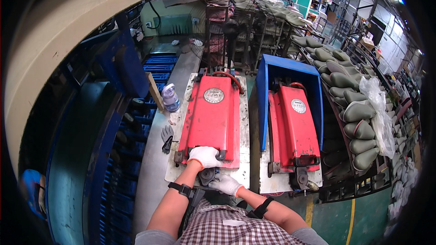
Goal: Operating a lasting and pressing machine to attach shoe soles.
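A red machine cover (213, 113) with a round dial-like label stands in front of me on a pale, stained base plate (245, 143). My left hand (205, 156), in a white glove, is closed over the dark handle (221, 155) at the cover's near end. Just below it sits a round dark metal fitting (207, 175). My right hand (225, 184), also gloved in white, is beside that fitting's right side with its fingers bent inward. What those fingers hold is hidden.
To the right stands a second red machine (297, 122) under a blue hood (290, 63). Racks of grey-green shoe-shaped pieces (359, 113) line the far right. Left are a metal bench (152, 168), a plastic bottle (170, 97), a grey glove (167, 137) and a blue roller conveyor (159, 68).
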A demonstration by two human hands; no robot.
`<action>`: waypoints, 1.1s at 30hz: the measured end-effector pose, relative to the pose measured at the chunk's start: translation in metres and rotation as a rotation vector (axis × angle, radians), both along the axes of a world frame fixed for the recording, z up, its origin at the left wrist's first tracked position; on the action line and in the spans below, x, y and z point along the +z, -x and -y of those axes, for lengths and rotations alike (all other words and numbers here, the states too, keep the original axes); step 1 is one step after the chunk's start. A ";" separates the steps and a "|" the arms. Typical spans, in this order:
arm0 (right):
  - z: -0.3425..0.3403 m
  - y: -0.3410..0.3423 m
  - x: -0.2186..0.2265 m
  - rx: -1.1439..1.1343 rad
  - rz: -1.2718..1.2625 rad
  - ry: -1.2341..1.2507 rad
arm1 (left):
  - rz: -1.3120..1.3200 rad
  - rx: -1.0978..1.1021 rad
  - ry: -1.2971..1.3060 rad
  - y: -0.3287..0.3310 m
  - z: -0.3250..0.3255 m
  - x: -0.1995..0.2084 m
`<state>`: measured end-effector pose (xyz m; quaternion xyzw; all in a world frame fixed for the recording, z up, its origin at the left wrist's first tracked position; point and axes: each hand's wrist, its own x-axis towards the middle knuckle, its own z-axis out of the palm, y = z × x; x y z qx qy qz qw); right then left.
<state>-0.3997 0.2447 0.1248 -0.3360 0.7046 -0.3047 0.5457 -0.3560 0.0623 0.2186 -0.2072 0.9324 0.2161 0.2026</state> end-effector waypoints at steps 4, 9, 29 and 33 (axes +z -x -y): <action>-0.003 -0.002 0.000 -0.047 0.027 0.049 | -0.022 0.005 0.010 0.001 0.000 -0.001; -0.001 -0.001 0.004 -0.033 0.030 0.022 | -0.008 0.014 0.002 0.000 0.000 -0.001; -0.001 0.001 -0.001 -0.020 0.072 -0.007 | -0.001 0.017 0.001 0.001 -0.001 0.001; -0.003 0.000 -0.007 -0.034 0.073 0.030 | -0.012 0.017 0.011 0.001 -0.001 0.001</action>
